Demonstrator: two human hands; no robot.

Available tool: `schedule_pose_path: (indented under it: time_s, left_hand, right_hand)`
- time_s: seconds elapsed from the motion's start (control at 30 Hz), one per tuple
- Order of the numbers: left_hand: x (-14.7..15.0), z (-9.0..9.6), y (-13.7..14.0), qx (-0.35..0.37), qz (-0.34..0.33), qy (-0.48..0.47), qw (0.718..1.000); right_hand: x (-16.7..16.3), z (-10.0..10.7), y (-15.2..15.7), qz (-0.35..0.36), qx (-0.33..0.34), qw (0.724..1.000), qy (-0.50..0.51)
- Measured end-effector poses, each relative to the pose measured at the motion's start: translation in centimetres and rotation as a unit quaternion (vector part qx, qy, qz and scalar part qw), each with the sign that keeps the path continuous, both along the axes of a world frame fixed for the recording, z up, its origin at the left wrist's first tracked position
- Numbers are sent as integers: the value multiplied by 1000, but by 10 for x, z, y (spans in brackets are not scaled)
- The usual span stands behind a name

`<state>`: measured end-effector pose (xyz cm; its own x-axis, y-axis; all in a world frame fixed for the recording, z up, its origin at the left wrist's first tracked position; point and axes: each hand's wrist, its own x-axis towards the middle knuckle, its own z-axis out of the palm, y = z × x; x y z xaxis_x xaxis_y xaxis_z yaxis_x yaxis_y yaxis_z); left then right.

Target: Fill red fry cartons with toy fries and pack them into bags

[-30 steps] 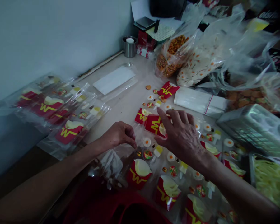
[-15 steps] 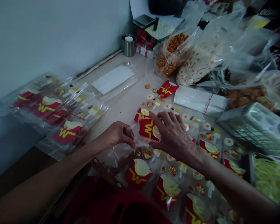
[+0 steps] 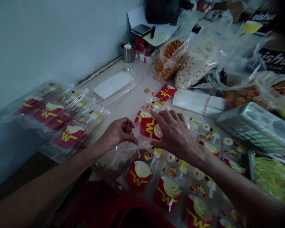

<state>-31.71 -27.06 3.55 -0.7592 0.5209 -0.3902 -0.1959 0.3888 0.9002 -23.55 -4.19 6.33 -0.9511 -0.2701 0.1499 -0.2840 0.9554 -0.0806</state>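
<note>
My right hand [image 3: 175, 134] spans a clear plastic bag holding a red miniature fries carton [image 3: 148, 126] with a yellow zigzag mark. Its thumb and forefinger sit at opposite sides of the bag. Just left of that bag, my left hand [image 3: 121, 134] has curled fingers and its thumb apart from them, with nothing plainly between. Below both hands lie several filled packets with fries cartons [image 3: 139, 174], tiny pizzas [image 3: 147, 155], fried eggs [image 3: 171, 157] and ice pops [image 3: 183, 167]. A loose red carton [image 3: 166, 92] lies beyond the right hand.
Finished-looking packets [image 3: 68, 136] are piled at left by the wall. A white stack in clear film [image 3: 114, 84], a metal cup [image 3: 127, 52] and bulging bags of small pieces [image 3: 168, 60] stand farther back. At right are a grey basket [image 3: 254, 126] and a tray of pale fries [image 3: 273, 174].
My left thumb and fingers have parted from their pinch at the bag's edge. My right hand stays at the bag with the carton. The view has shifted slightly.
</note>
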Motion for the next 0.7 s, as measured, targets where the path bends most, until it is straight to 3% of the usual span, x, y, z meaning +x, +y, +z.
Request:
schedule_pose_path:
  time_s: [0.2, 0.37, 0.53, 0.7]
  left_hand:
    - [4, 2, -4, -17, 12, 42, 999]
    - [4, -12, -3, -44, -40, -10, 998]
    - [-2, -26, 2, -24, -64, -80, 994]
    - [-12, -20, 9, 2, -64, -115, 991]
  right_hand:
    - [17, -9, 6, 64, -28, 996, -46]
    - [21, -14, 18, 152, -42, 979, -127]
    - [20, -22, 19, 167, -48, 978, -115]
    - [29, -19, 16, 166, -54, 981, -82]
